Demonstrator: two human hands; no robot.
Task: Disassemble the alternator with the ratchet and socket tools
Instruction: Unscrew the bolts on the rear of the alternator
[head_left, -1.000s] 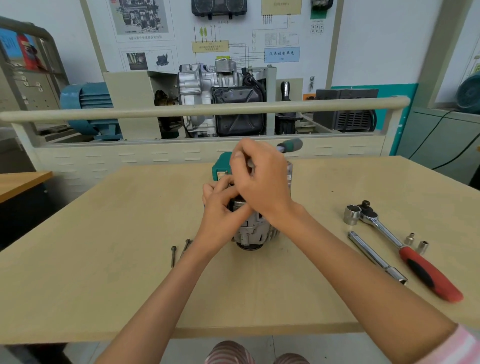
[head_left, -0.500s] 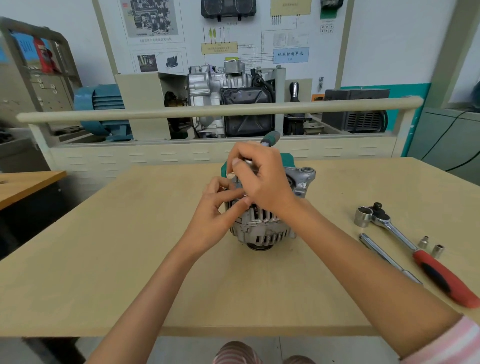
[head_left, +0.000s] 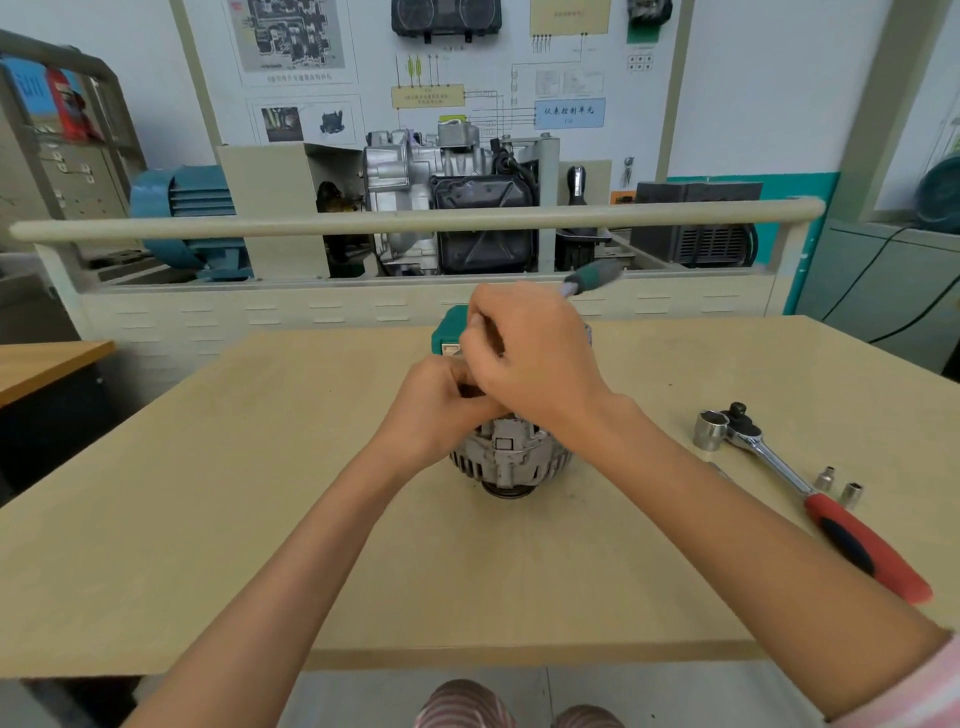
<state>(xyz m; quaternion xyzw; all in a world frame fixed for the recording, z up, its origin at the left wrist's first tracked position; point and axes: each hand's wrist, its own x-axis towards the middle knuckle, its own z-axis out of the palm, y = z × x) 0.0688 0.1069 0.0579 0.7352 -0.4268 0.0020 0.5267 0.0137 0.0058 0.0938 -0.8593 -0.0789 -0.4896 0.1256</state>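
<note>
A silver alternator (head_left: 511, 460) stands on the wooden table (head_left: 208, 519) at the middle, its top hidden under both hands. My right hand (head_left: 530, 353) grips a small ratchet over the alternator; the green and black handle (head_left: 595, 276) sticks out blurred to the upper right. My left hand (head_left: 441, 400) has its fingers curled against the alternator's top, just beneath the right hand. What the left fingers touch is hidden.
A large ratchet (head_left: 810, 493) with a red and black handle and a big socket (head_left: 709, 430) lies at the right. Two small sockets (head_left: 839, 486) sit beside it. A green box (head_left: 447, 332) stands behind the alternator. An engine display rig (head_left: 447, 202) lines the table's far edge.
The small ratchet's handle has swung to the right and back again over the alternator. The alternator's ear seen half a second ago is now covered by my right hand.
</note>
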